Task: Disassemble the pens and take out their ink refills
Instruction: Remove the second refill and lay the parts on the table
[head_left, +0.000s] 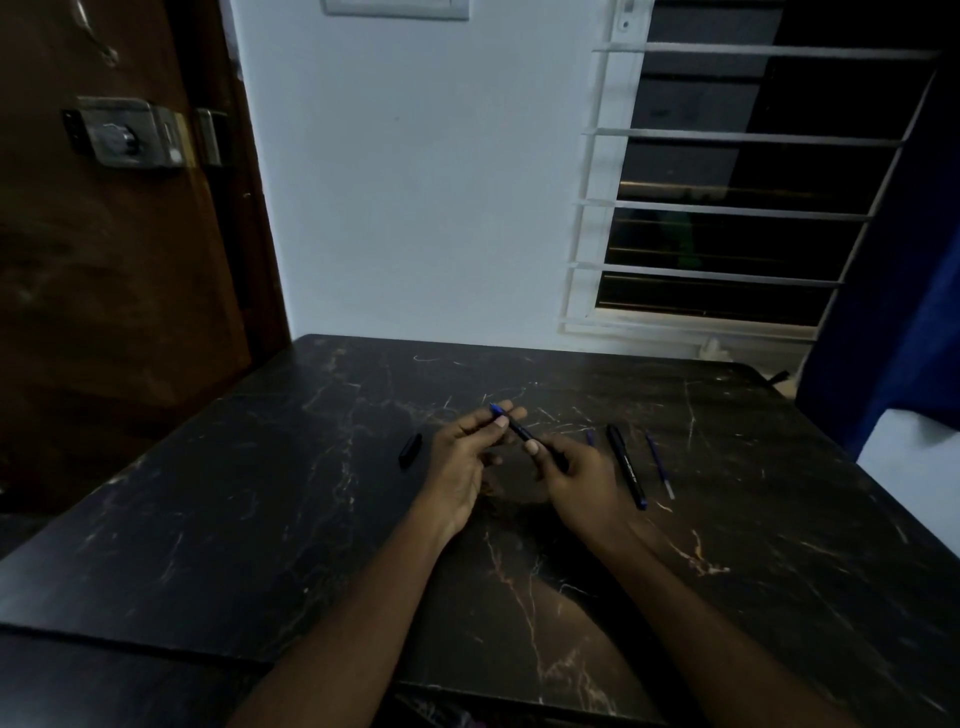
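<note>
Both hands hold one black pen (521, 432) with a blue front end, just above the middle of the dark marble table (311, 519). My left hand (467, 457) pinches the blue end between thumb and fingers. My right hand (582, 473) grips the black barrel. A black pen cap (410, 450) lies to the left of my hands. To the right lie a second black pen (627, 465), a thin ink refill (660, 464) and a small blue piece (590, 438).
The table stands against a white wall (415, 182). A brown door with a metal lock (124, 135) is on the left, a barred window (737, 208) at the back right, and a blue curtain (893, 312) at the far right.
</note>
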